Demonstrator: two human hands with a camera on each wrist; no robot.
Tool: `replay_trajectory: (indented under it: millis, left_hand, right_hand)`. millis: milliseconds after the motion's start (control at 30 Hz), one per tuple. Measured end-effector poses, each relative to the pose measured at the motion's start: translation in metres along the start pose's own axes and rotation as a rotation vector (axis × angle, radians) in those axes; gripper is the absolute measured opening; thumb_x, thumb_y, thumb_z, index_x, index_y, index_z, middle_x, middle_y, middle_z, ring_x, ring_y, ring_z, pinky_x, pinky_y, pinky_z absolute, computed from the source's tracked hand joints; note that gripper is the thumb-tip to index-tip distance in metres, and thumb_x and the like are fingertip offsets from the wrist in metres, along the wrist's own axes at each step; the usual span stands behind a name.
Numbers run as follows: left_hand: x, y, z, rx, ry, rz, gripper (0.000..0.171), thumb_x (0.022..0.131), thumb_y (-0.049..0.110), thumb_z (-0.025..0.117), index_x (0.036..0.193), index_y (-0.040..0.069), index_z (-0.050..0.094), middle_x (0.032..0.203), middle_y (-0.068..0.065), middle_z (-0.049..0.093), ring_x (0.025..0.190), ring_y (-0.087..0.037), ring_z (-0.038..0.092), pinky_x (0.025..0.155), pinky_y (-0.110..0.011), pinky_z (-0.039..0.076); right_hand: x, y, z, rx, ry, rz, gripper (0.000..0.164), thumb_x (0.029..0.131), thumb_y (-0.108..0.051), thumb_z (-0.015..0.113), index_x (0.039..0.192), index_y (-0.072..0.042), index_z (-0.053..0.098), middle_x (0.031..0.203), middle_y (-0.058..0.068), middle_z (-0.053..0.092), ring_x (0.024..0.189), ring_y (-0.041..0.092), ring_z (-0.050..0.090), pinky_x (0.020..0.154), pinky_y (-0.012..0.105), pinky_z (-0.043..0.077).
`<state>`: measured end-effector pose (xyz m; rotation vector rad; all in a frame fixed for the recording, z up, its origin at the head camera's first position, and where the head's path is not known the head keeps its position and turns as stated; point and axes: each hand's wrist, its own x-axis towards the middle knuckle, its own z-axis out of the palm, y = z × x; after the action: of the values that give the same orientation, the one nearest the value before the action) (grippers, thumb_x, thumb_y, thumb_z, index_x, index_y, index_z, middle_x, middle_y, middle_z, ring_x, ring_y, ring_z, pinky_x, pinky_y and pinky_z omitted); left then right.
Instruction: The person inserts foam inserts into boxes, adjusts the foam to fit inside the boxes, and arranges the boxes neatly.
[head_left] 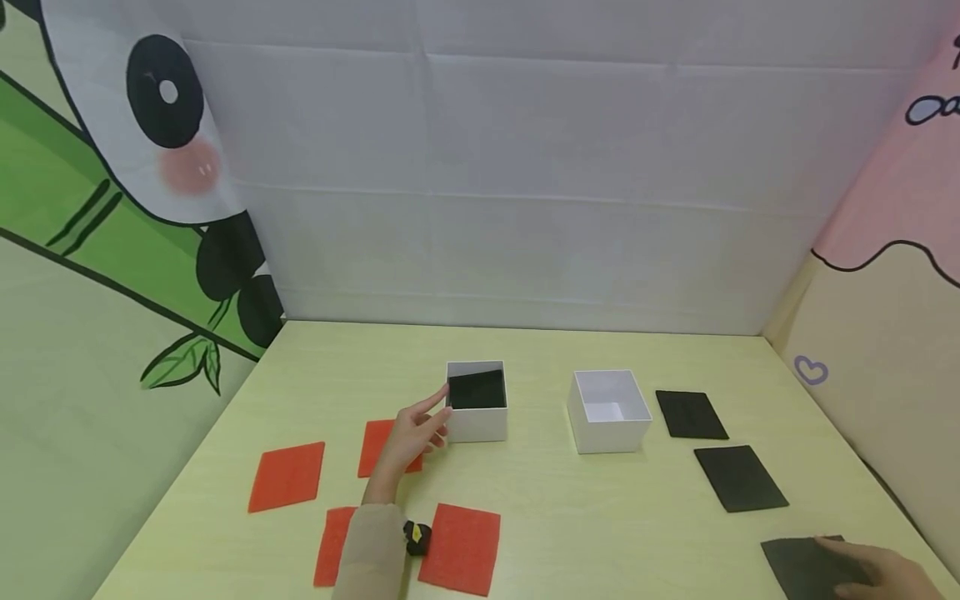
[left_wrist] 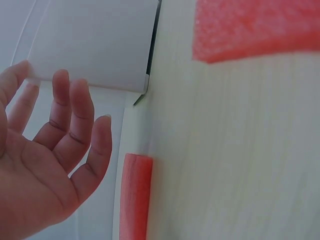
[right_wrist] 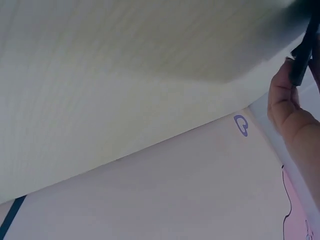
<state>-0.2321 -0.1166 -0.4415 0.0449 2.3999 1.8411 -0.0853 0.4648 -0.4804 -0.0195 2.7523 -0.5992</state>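
Note:
My left hand [head_left: 422,433] is at the near left corner of a white box [head_left: 480,425]; thumb and index fingertips touch its rim while the other fingers stay loosely bent. Inside that box a black square [head_left: 477,390] lies near the top. The left wrist view shows the fingertips against the box's pale wall [left_wrist: 95,45]. At the front right, my right hand [head_left: 885,571] pinches another black square [head_left: 802,567] by its edge between thumb and fingers. The right wrist view has this black square [right_wrist: 302,60] edge-on, its shadow falling on the table.
A second white box [head_left: 609,433], with a bare floor, stands to the right. Two black squares [head_left: 692,414] lie beyond it on the right. Several red squares [head_left: 287,477] are spread at the left and under the left forearm. A light wall [head_left: 525,250] closes the table's back.

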Motion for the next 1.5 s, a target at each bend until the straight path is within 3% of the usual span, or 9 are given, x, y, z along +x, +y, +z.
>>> replay_trajectory:
  millis: [67, 233, 667, 800, 1000, 1100, 1233, 1300, 1500]
  left_hand:
    - [0.005, -0.009, 0.001, 0.002, 0.008, 0.004, 0.05, 0.087, 0.032, 0.058, 0.133, 0.021, 0.044, 0.072, -0.012, 0.057, 0.06, -0.024, 0.056, 0.055, -0.031, 0.045]
    - [0.009, -0.014, 0.001, 0.003, 0.016, -0.013, 0.048, 0.087, 0.029, 0.058, 0.133, 0.024, 0.045, 0.072, -0.011, 0.058, 0.06, -0.023, 0.057, 0.054, -0.029, 0.044]
    - [0.009, -0.013, 0.0, 0.002, 0.009, -0.021, 0.048, 0.087, 0.029, 0.059, 0.132, 0.023, 0.046, 0.071, -0.01, 0.058, 0.062, -0.026, 0.057, 0.054, -0.029, 0.044]
    - [0.009, -0.012, 0.0, 0.004, 0.018, -0.021, 0.046, 0.088, 0.026, 0.057, 0.132, 0.024, 0.046, 0.071, -0.01, 0.058, 0.062, -0.027, 0.057, 0.054, -0.029, 0.044]
    - [0.01, -0.012, 0.001, 0.003, 0.019, -0.025, 0.047, 0.087, 0.027, 0.058, 0.132, 0.023, 0.046, 0.072, -0.011, 0.058, 0.063, -0.028, 0.057, 0.053, -0.029, 0.044]
    - [0.009, -0.012, 0.0, -0.005, 0.012, -0.035, 0.048, 0.087, 0.028, 0.059, 0.132, 0.024, 0.046, 0.072, -0.011, 0.058, 0.063, -0.026, 0.057, 0.054, -0.029, 0.043]
    - [0.005, -0.005, -0.001, -0.021, -0.002, -0.029, 0.049, 0.087, 0.026, 0.059, 0.133, 0.02, 0.044, 0.073, -0.012, 0.058, 0.062, -0.027, 0.056, 0.055, -0.032, 0.044]
    - [0.0, 0.002, -0.001, -0.021, -0.007, -0.022, 0.048, 0.088, 0.023, 0.058, 0.134, 0.017, 0.043, 0.074, -0.015, 0.058, 0.063, -0.029, 0.056, 0.056, -0.033, 0.044]
    - [-0.013, 0.021, 0.0, 0.004, -0.01, -0.021, 0.047, 0.089, 0.019, 0.055, 0.134, 0.012, 0.042, 0.078, -0.021, 0.058, 0.069, -0.036, 0.056, 0.059, -0.034, 0.045]
  right_hand:
    - [-0.002, -0.002, -0.001, 0.051, 0.002, 0.023, 0.058, 0.068, -0.021, 0.073, 0.117, 0.003, 0.056, 0.112, 0.032, 0.051, 0.099, 0.049, 0.049, 0.074, 0.049, 0.045]
    - [-0.008, -0.002, -0.004, 0.131, 0.07, 0.031, 0.051, 0.078, -0.026, 0.067, 0.11, 0.011, 0.057, 0.108, 0.031, 0.054, 0.09, 0.031, 0.059, 0.073, 0.047, 0.046]
    - [-0.004, -0.018, -0.009, 0.354, 0.108, 0.176, 0.069, 0.079, -0.044, 0.063, 0.121, 0.009, 0.048, 0.119, 0.03, 0.047, 0.101, 0.039, 0.053, 0.072, 0.037, 0.049]
    - [-0.003, -0.025, -0.014, 0.363, 0.093, 0.172, 0.071, 0.082, -0.047, 0.057, 0.126, 0.007, 0.043, 0.122, 0.033, 0.042, 0.108, 0.048, 0.043, 0.073, 0.042, 0.048]
    - [-0.001, -0.042, -0.016, 0.407, 0.105, 0.15, 0.06, 0.086, -0.041, 0.056, 0.13, -0.002, 0.043, 0.125, 0.033, 0.038, 0.106, 0.04, 0.049, 0.073, 0.038, 0.049]
    - [0.001, -0.05, -0.013, 0.431, 0.111, 0.106, 0.056, 0.087, -0.035, 0.056, 0.13, -0.002, 0.042, 0.124, 0.027, 0.045, 0.103, 0.024, 0.054, 0.072, 0.034, 0.049]
    - [0.006, -0.058, -0.01, 0.548, 0.112, -0.049, 0.046, 0.089, -0.021, 0.055, 0.131, -0.005, 0.044, 0.113, -0.018, 0.052, 0.092, -0.009, 0.046, 0.069, 0.027, 0.049]
    - [0.009, -0.061, -0.009, 0.688, 0.06, -0.124, 0.042, 0.09, -0.013, 0.054, 0.131, -0.015, 0.047, 0.107, -0.032, 0.043, 0.089, -0.012, 0.045, 0.068, 0.027, 0.048]
    - [0.018, -0.075, -0.009, 0.903, -0.079, -0.237, 0.047, 0.09, -0.004, 0.05, 0.125, -0.036, 0.05, 0.108, -0.025, 0.046, 0.073, -0.003, 0.047, 0.062, 0.026, 0.046]
